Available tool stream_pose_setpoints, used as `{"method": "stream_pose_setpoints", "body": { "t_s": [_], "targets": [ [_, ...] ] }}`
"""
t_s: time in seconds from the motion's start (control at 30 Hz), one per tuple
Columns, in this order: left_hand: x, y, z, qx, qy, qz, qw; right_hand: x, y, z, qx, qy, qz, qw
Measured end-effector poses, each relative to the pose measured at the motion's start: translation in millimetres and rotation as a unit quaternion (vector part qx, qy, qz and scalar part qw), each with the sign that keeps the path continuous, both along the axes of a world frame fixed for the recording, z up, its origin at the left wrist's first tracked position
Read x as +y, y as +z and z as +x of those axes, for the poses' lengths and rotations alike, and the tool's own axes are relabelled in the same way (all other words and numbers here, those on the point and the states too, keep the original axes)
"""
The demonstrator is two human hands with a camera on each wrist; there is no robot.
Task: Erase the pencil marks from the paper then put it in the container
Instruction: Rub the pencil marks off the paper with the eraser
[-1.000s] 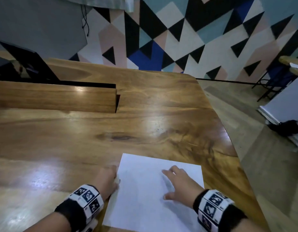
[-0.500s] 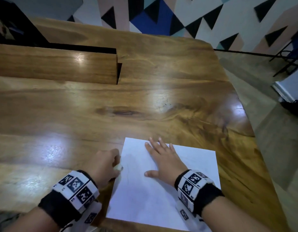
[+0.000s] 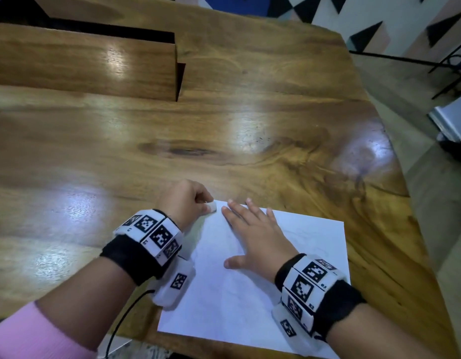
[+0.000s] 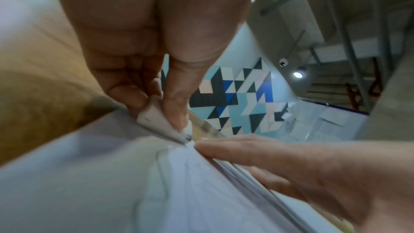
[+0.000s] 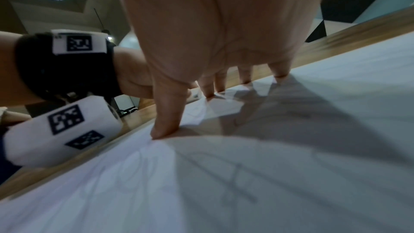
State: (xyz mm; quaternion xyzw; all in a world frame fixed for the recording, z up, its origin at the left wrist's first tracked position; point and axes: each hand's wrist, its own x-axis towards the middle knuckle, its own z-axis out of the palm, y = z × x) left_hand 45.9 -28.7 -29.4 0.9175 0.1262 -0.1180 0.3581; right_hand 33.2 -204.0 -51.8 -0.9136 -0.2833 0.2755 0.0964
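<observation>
A white sheet of paper (image 3: 296, 288) with faint pencil lines lies at the near edge of the wooden table (image 3: 224, 130). My left hand (image 3: 188, 200) pinches a small white eraser (image 3: 211, 206) and holds it against the sheet's far left corner. In the left wrist view the eraser (image 4: 161, 123) sits between thumb and fingers, its tip on the paper (image 4: 112, 183). My right hand (image 3: 252, 234) lies flat on the sheet, fingers spread, pressing it down. The right wrist view shows the thumb and fingertips (image 5: 165, 127) on the paper (image 5: 246, 183). No container is in view.
A raised wooden divider (image 3: 89, 63) with a dark slot behind it stands at the back left of the table. The table's right edge drops to the floor (image 3: 431, 177). A thin black cable (image 3: 125, 317) hangs from my left wrist at the near edge.
The head view has tilted down and come closer. My right hand slid left and forward to the sheet's far left part. My left hand carried the eraser up to the far left corner.
</observation>
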Motion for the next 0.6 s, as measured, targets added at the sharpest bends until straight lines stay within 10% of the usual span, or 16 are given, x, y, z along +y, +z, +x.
{"method": "stream_pose_setpoints", "body": {
  "t_s": [0.47, 0.6],
  "targets": [
    [7, 2, -9, 0.064, -0.136, 0.026, 0.988, 0, 1, 0, 0.001, 0.001, 0.001, 1.000],
    [4, 1, 6, -0.029, -0.059, 0.031, 0.997, -1, 1, 0, 0.000, 0.002, 0.000, 1.000]
  ]
}}
